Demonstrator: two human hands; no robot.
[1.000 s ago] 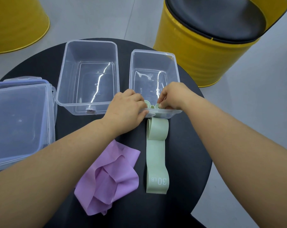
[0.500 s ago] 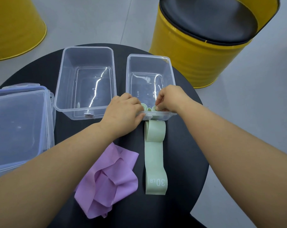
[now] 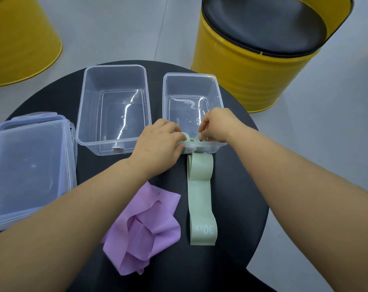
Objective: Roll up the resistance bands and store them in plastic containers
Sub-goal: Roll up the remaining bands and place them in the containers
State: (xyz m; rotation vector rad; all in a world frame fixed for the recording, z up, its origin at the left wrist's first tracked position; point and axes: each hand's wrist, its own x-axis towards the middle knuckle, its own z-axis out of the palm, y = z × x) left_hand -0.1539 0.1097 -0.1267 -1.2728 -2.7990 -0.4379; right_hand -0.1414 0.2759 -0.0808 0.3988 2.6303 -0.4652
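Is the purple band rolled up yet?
Not yet. The purple band lies loose and crumpled in a heap on the black table, not wound into a roll.

Left hand (image 3: 157, 148) and right hand (image 3: 216, 125) reach over the near rim of the small container (image 3: 191, 85), curled fingers holding a green roll (image 3: 188, 137) inside. A large container (image 3: 115, 81) stands beside it. On the black worktop (image 3: 237, 186) lie a green band (image 3: 201, 199) marked 30 LB and a crumpled purple band (image 3: 145, 228).
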